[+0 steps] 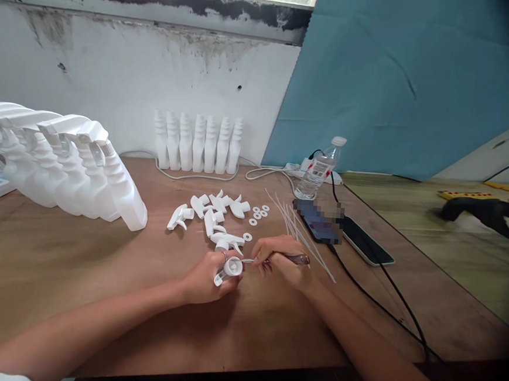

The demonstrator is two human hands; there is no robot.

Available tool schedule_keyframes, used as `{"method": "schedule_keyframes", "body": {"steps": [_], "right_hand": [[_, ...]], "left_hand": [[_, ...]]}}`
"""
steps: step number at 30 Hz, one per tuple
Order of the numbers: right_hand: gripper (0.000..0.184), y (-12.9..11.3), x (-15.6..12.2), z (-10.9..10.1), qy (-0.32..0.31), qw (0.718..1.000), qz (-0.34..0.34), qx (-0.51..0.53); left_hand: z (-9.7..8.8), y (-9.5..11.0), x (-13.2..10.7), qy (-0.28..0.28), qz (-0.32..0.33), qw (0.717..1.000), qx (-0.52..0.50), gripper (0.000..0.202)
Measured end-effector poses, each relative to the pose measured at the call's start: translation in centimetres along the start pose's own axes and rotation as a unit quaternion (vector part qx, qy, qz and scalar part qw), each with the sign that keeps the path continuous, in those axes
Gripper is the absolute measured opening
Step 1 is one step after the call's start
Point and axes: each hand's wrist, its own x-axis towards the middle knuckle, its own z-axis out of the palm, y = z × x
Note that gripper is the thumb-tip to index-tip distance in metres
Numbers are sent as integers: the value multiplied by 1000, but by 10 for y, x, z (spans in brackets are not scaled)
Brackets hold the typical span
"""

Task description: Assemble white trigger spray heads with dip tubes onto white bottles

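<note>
My left hand is closed around a white trigger spray head, its round collar facing up. My right hand grips a small brown-handled tool. The tool's thin pale tip reaches the spray head's collar; whether it goes inside is too small to tell. Just beyond my hands lie several loose white spray heads in a cluster. Small white ring washers are scattered to their right. Beside my right hand, thin white dip tubes lie in a loose bundle.
Several white bottles stand against the wall, and a stacked row of more leans at left. A clear water bottle, a phone and a dark flat device with black cables occupy the right. A black-handled object lies far right.
</note>
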Motion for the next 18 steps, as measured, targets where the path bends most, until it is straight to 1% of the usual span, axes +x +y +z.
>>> {"method": "schedule_keyframes", "body": {"steps": [3, 6, 8, 11, 15, 18], "right_hand": [[26, 7, -2, 3, 29, 998, -2, 59], [25, 8, -3, 2, 29, 993, 7, 111], [24, 7, -2, 0, 12, 991, 33, 128], [23, 4, 1, -2, -2, 983, 96, 159], [20, 4, 4, -3, 11, 961, 157, 226], [19, 6, 6, -2, 20, 947, 178, 267]], "left_hand": [[-2, 0, 0, -10, -4, 1000, -14, 6], [-3, 1, 0, -29, 8, 999, -34, 5], [-3, 1, 0, -39, 21, 999, -27, 3], [-2, 0, 0, -58, 34, 998, -10, 4], [-1, -1, 0, -79, 28, 996, -17, 8], [-2, -1, 0, -97, 33, 994, -26, 10]]}}
